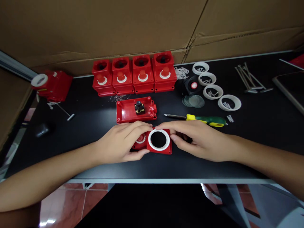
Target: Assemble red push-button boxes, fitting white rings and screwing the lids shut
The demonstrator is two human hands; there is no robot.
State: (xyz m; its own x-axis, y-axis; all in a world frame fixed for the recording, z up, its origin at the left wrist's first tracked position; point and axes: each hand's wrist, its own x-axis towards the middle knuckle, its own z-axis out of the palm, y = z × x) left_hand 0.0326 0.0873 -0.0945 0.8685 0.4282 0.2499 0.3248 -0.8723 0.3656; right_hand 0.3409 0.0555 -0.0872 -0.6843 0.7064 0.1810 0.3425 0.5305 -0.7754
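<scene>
Brown cardboard panels [118, 28] walled off the back, with a long black surface [190, 171] in front. The left hand [125, 142] had the left end of a red plastic rectangular cover [166, 151] grasped, fingers up top, thumb below, near the front edge. The right hand [201, 139] was loosely curled, index finger on the rim of a round white plastic ring [149, 140] on the cover; couldn't tell if it was really gripping. Looked to me like a ring-seating step, so imo even fingertip pressure around the rim, cover braced flat, was the way to avoid tilting. Loose little silver screws [230, 118] lay well clear to the right, which helped.
</scene>
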